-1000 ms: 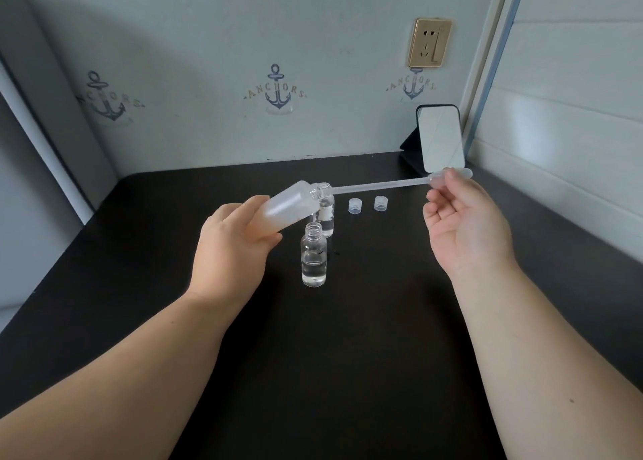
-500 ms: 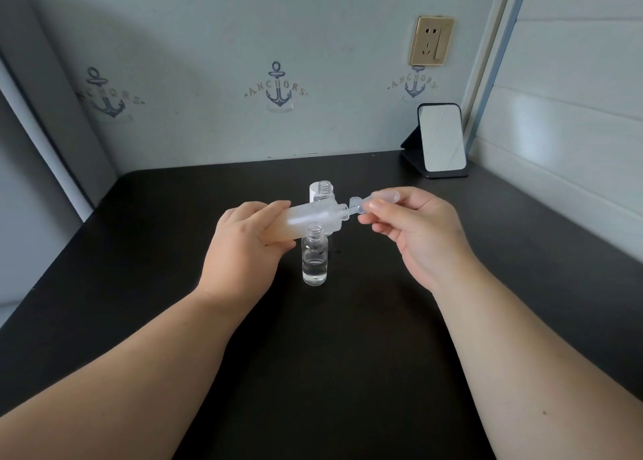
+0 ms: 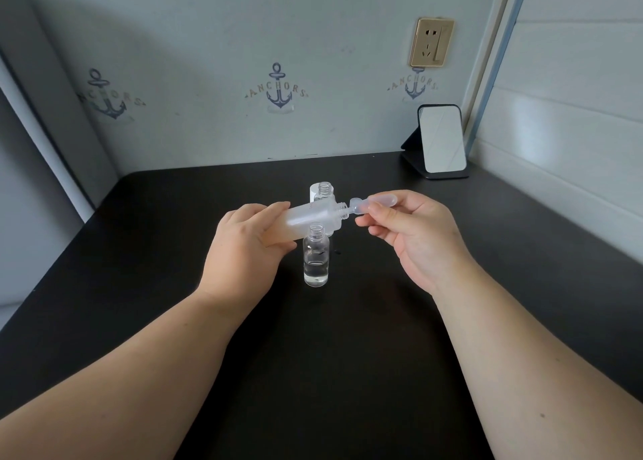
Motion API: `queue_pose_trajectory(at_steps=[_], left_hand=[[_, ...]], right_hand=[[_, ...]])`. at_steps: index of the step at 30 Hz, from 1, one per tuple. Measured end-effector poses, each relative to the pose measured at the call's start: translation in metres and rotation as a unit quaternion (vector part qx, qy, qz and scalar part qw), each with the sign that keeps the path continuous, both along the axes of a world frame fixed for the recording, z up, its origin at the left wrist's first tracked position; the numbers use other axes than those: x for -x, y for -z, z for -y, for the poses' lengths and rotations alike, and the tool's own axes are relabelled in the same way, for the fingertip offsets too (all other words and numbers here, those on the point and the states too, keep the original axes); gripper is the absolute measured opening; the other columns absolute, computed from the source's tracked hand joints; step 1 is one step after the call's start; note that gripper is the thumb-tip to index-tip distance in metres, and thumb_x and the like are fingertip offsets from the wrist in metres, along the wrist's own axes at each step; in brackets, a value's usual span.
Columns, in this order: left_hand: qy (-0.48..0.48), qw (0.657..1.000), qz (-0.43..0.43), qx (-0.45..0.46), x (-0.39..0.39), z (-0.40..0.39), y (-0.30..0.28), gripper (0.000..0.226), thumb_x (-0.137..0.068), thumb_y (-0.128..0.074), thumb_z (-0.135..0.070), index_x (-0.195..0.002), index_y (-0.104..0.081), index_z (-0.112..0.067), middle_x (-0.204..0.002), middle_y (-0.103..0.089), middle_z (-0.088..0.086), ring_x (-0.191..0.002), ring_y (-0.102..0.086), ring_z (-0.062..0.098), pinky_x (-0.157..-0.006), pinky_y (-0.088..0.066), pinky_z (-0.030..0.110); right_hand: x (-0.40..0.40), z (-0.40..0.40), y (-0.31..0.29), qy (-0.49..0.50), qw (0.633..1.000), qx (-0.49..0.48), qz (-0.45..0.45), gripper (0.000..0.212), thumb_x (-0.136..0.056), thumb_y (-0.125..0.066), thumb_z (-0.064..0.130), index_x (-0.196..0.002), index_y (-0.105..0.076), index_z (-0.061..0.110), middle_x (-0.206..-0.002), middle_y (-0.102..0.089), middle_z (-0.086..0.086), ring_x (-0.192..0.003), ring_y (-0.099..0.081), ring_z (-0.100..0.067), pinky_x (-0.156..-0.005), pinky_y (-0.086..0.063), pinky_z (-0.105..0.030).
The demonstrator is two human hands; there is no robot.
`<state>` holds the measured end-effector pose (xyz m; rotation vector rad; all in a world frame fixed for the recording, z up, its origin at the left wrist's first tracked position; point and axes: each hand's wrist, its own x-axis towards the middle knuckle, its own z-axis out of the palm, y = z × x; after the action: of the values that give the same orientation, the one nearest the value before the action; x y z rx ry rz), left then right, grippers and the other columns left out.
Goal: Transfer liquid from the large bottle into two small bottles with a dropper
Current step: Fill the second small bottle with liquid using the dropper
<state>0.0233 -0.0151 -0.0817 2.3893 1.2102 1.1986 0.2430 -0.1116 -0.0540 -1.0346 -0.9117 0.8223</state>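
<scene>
- Our left hand [image 3: 243,247] wraps its fingers round the large bottle [image 3: 306,218], holding it tipped nearly flat above the table [image 3: 156,251], mouth pointing right.
- Our right hand [image 3: 414,230] pinches the dropper [image 3: 374,203] by its bulb between thumb and fingertips; the stem is pushed deep into the bottle's neck, so only the bulb shows.
- The near small bottle [image 3: 316,259] stands upright just under the large one, uncapped and partly filled. The far small bottle [image 3: 324,190] stands behind, mostly hidden; we cannot tell its level.
- We judge this to be the drawing-up step. To do it well, we should keep the bottle tilted just enough that liquid pools over the tip without reaching the mouth.
- We should ease the bulb's release slowly so it fills without gulping air.
- When withdrawing, we should pull straight along the neck and keep light, even pressure, or drops may fall on the table.
- A mirror [image 3: 442,139] stands at the back right.
</scene>
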Motion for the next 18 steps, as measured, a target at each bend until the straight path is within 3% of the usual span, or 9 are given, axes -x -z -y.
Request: queue_pose_trajectory(at_steps=[12, 18], left_hand=[[-0.002, 1.000, 0.003, 0.007, 0.002, 0.002, -0.002, 0.056, -0.082, -0.083, -0.020, -0.134, -0.064, -0.025, -0.118, -0.061, -0.009, -0.114, -0.050, 0.022, -0.094, -0.034, 0.026], [-0.011, 1.000, 0.003, 0.013, 0.002, 0.002, -0.003, 0.057, -0.081, -0.082, -0.018, -0.134, -0.064, -0.024, -0.117, -0.062, -0.006, -0.112, -0.051, 0.023, -0.093, -0.034, 0.026]], right_hand=[[-0.005, 0.002, -0.001, 0.005, 1.000, -0.007, -0.029, 0.007, -0.091, -0.070, 0.006, -0.097, -0.074, 0.007, -0.097, -0.078, -0.012, -0.085, -0.075, -0.023, -0.072, -0.056, -0.023], [-0.013, 0.002, -0.004, 0.009, 0.995, -0.021, -0.095, 0.026, -0.080, -0.074, 0.020, -0.101, -0.072, 0.006, -0.095, -0.078, -0.008, -0.084, -0.074, -0.022, -0.070, -0.056, -0.023]])
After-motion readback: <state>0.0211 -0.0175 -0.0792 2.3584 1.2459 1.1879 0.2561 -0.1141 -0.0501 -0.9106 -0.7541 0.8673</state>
